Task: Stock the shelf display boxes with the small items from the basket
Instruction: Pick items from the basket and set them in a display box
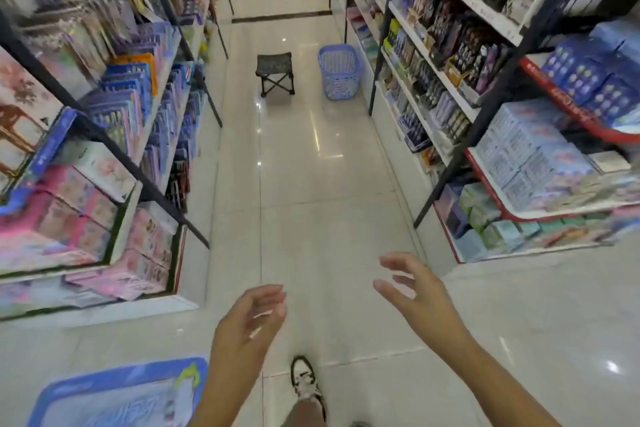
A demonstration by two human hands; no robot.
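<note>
A light blue plastic basket [340, 71] stands on the tiled floor far down the aisle, close to the right-hand shelves. Its contents are not visible from here. My left hand [252, 314] hangs in front of me at the bottom centre, fingers loosely curled and holding nothing. My right hand [412, 288] is raised beside it, fingers spread and slightly bent, also holding nothing. Both hands are far from the basket. Display boxes of small boxed items [446, 55] fill the right shelves beyond the basket.
A small black folding stool [274, 73] stands on the floor left of the basket. Stocked shelves [114, 114] line the left side. A red-edged shelf unit [540, 163] with pale blue boxes juts out at right. A blue floor sign [117, 395] lies at bottom left. My shoe [304, 380] steps forward.
</note>
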